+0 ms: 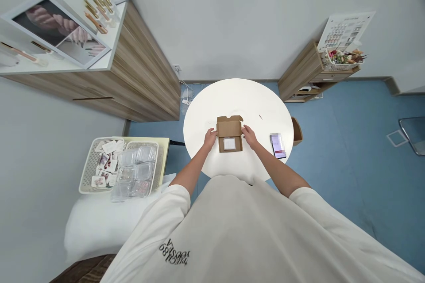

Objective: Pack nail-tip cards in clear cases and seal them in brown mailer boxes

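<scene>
A small brown cardboard box (pixel 230 129) stands on the round white table (pixel 206 106) with its lid raised. Inside its tray lies a white flat packet (pixel 229 143), seemingly in clear wrapping. At the box's left edge, my left hand (pixel 210 138) grips the side near the lid fold. Opposite it, my right hand (pixel 249 135) holds the right side, thumb and fingers against the cardboard. Some fingertips of both hands are hard to make out at this size.
A phone (pixel 278 146) lies at the table's right. Left of me, white baskets (pixel 83 177) hold cards and clear plastic boxes (pixel 143 171). Wooden cabinets (pixel 146 62) stand beyond the table on both sides. A brown bin (pixel 296 130) is partly behind the table's right edge.
</scene>
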Motion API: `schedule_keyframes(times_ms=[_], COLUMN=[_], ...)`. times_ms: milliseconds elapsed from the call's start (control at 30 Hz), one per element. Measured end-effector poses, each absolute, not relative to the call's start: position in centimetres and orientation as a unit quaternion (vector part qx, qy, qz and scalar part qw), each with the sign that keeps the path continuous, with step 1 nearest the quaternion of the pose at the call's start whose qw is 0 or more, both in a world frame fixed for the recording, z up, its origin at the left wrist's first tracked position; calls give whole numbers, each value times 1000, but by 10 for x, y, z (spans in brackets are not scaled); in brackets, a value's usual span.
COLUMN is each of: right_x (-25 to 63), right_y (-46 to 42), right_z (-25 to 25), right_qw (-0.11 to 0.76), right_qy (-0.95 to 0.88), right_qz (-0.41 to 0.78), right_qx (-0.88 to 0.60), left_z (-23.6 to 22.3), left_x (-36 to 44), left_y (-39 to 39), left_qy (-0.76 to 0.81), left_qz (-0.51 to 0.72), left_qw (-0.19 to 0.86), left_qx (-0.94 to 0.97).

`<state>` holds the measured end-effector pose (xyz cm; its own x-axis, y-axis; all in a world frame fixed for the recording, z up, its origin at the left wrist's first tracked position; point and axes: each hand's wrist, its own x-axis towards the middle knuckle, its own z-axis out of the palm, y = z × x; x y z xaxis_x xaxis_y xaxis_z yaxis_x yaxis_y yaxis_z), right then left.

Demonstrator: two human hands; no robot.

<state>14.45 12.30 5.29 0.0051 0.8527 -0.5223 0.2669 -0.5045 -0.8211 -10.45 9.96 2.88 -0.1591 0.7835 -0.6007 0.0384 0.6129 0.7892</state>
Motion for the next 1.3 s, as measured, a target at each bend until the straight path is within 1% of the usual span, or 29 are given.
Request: schedule_keyframes(times_ms=[133,367,600,700,833,967,1067,1167,1233,1300], right_x=[145,149,156,157,156,155,156,155,154,153], right_y=[120,121,122,124,122,102,81,64,56,50], right_z=[52,46,59,68,69,51,33,19,13,9], right_qw=[253,212,246,248,233,192,112,37,18,23], right_qy=[-416,-403,-397,-406,-402,-496,-615,-695,-704,-691], right_qz=[584,612,643,649,648,598,492,411,389,384], right_qx=[-649,-647,-607,-594,-603,-600,-606,-589,-594,-611], left_z=[34,35,41,45,40,20,1,-11,-13,-11], left_x=[-104,-104,-109,-110,-109,-108,-109,-107,-105,-102], left_y=[98,100,101,104,101,78,54,35,28,24], left_qy=[662,664,635,628,657,662,660,664,669,675], left_qz=[318,269,306,312,291,250,184,140,128,131], left_qw=[606,624,635,626,589,535,465,424,414,410], left_qx=[307,313,316,343,369,461,561,600,604,599])
